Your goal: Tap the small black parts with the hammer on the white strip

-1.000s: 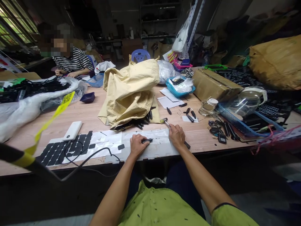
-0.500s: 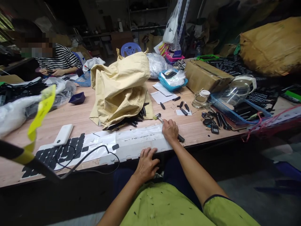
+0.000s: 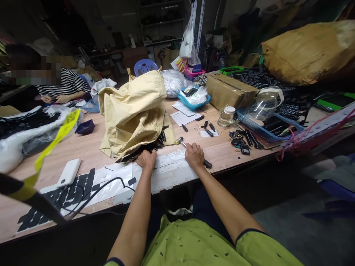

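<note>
My right hand (image 3: 194,156) is closed around the shaft of a small hammer (image 3: 183,143). The hammer's yellowish head points to the far left and its black grip end sticks out near the table's front edge. At the mouth of a cream cloth sack (image 3: 133,107), my left hand (image 3: 146,159) is curled down among slender black pieces (image 3: 162,137) spilling out. Its fingertips are partly hidden, so what they pinch cannot be made out. A pale flat strip (image 3: 169,173) lies along the table edge below both hands.
To the left lie black stickers (image 3: 77,190), a white power bank (image 3: 69,173) and a cable (image 3: 111,181). Toward the right are a glass jar (image 3: 226,116), keys (image 3: 237,140), a blue basket (image 3: 266,123) and a carton (image 3: 230,88). A co-worker (image 3: 63,87) sits at far left.
My left hand has moved forward from the table's front edge to the black pieces at the sack's mouth, its fingers now curled. The right hand keeps hold of the hammer. The view has shifted slightly.
</note>
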`<state>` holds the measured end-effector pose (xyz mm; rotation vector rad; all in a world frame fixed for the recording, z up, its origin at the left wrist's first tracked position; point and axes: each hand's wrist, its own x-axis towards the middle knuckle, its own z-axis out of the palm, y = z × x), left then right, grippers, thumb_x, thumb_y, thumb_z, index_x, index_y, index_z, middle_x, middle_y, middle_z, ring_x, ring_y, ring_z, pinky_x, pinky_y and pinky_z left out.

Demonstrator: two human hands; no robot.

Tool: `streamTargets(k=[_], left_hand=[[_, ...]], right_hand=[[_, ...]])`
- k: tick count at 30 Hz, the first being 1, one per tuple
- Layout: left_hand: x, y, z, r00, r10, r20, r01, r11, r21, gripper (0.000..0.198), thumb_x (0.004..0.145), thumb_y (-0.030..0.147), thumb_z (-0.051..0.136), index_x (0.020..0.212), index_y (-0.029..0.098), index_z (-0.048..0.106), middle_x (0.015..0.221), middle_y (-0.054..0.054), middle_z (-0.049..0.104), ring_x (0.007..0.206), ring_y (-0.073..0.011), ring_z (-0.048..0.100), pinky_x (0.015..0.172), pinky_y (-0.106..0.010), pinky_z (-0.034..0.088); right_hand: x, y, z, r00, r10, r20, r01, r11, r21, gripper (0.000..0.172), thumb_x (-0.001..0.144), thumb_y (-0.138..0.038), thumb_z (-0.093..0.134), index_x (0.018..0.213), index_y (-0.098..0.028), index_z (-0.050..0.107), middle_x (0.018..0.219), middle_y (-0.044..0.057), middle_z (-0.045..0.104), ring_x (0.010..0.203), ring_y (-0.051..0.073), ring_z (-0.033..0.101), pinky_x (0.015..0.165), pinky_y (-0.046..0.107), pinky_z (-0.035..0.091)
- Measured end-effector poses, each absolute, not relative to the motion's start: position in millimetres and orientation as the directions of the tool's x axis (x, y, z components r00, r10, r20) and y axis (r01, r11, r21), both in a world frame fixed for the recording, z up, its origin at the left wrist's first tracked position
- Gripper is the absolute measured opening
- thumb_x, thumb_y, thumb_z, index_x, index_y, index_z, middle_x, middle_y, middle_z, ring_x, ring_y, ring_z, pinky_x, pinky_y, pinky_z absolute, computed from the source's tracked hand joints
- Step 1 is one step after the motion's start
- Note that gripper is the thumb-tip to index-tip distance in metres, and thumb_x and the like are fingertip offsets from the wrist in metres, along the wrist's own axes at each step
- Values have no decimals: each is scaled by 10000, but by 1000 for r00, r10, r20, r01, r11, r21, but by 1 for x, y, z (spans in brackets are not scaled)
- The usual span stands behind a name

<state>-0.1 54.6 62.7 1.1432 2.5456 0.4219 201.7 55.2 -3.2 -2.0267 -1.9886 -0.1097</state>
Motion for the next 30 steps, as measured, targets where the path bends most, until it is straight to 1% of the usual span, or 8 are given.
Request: streamTargets(k=[3, 5, 7, 10, 13, 16, 25, 30], left_hand=[[-3, 54, 61, -616, 763, -196, 682, 641, 353, 281, 829, 417, 615, 901, 179, 745, 1102, -203, 763, 1118, -371, 681, 949, -447, 465], [-9, 47, 58, -596, 778, -197, 700, 624, 347, 218, 802, 394, 641, 867, 208, 734, 1048, -169, 777, 1076, -363, 694, 910, -432, 474], [-16, 35, 53, -551, 822, -142, 745, 562, 361, 149, 777, 364, 661, 821, 232, 716, 967, -125, 784, 1028, -352, 700, 893, -426, 471], [-23, 15, 41, -402, 915, -22, 811, 367, 456, 97, 760, 326, 675, 804, 243, 699, 865, -69, 766, 933, -312, 693, 847, -405, 473], [-23, -3, 24, -187, 980, 69, 798, 110, 593, 81, 744, 274, 688, 821, 253, 701, 829, -26, 741, 879, -257, 655, 798, -362, 482], [-18, -13, 9, -55, 989, 136, 768, -45, 639, 93, 749, 223, 693, 834, 253, 712, 867, -22, 733, 904, -240, 619, 836, -366, 481], [-12, -15, 1, -37, 989, 140, 748, -65, 661, 148, 773, 212, 734, 909, 272, 741, 922, -25, 714, 976, -257, 588, 908, -410, 457], [-6, -14, -1, -119, 986, 117, 687, -4, 727, 311, 722, 161, 767, 1007, 260, 692, 885, -9, 711, 969, -247, 615, 899, -402, 466]], right_hand=[[200, 55, -1, 45, 968, 247, 987, -5, -160, 333, 972, -218, 481, 1242, -230, 676, 1022, 108, 610, 943, 240, 497, 730, 312, 337], [200, 55, 0, 51, 971, 232, 986, -13, -164, 335, 971, -216, 484, 1247, -232, 673, 1033, 108, 612, 951, 240, 500, 732, 310, 342], [199, 54, 1, 57, 972, 226, 986, -19, -165, 335, 967, -211, 490, 1250, -231, 669, 1040, 110, 610, 958, 242, 499, 736, 309, 347], [199, 54, 2, 55, 973, 226, 985, -15, -174, 334, 966, -205, 485, 1246, -223, 666, 1044, 117, 608, 965, 247, 495, 743, 313, 354], [200, 54, 3, 55, 972, 229, 982, -11, -189, 331, 969, -206, 473, 1236, -215, 668, 1047, 123, 607, 967, 250, 493, 745, 319, 354], [201, 54, 2, 57, 971, 231, 981, -12, -193, 333, 969, -212, 471, 1237, -215, 668, 1043, 122, 603, 962, 250, 489, 743, 321, 349], [210, 56, 7, 54, 979, 197, 972, -7, -234, 373, 980, -200, 462, 1281, -237, 679, 1037, 117, 616, 956, 241, 504, 733, 310, 359], [218, 35, 14, 24, 964, 263, 904, 91, -417, 429, 960, -175, 452, 1317, -252, 677, 994, 93, 657, 946, 231, 551, 783, 303, 429]])
